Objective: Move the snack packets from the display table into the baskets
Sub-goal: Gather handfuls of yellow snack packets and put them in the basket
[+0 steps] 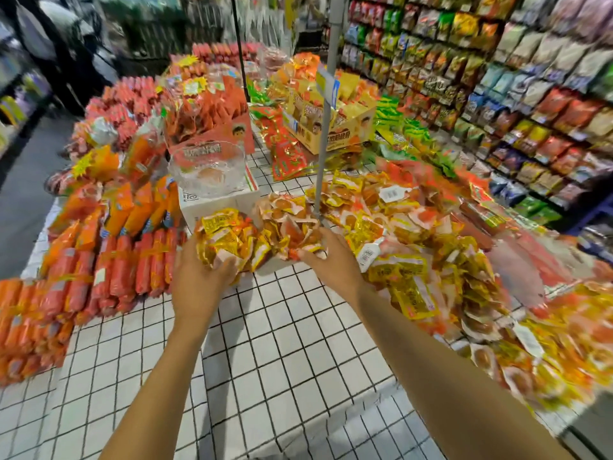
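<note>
From my head view, the packets (232, 237) lie in a loose yellow and orange heap on the table (265, 343), just in front of the bowl (207, 171) and spreading off to its right. The part I am working on sits straight ahead of me, between my two hands, with its long axis running sideways across my reach.

My left hand (199, 280) is at the end of the heap nearest the bowl. Its fingers are curled up round a clutch of yellow packets from the near side, so it is grasping them.

My right hand (331, 260) is further right of the bowl, fingers bent onto the heap's near edge among orange packets. The blur keeps me from telling whether it has closed on any.

Both hands are equally near, one at each end, so I judge the coming move is a squeeze inward and a lift toward me. I see no baskets anywhere around the bowl, so I cannot tell which way the load must go.
</note>
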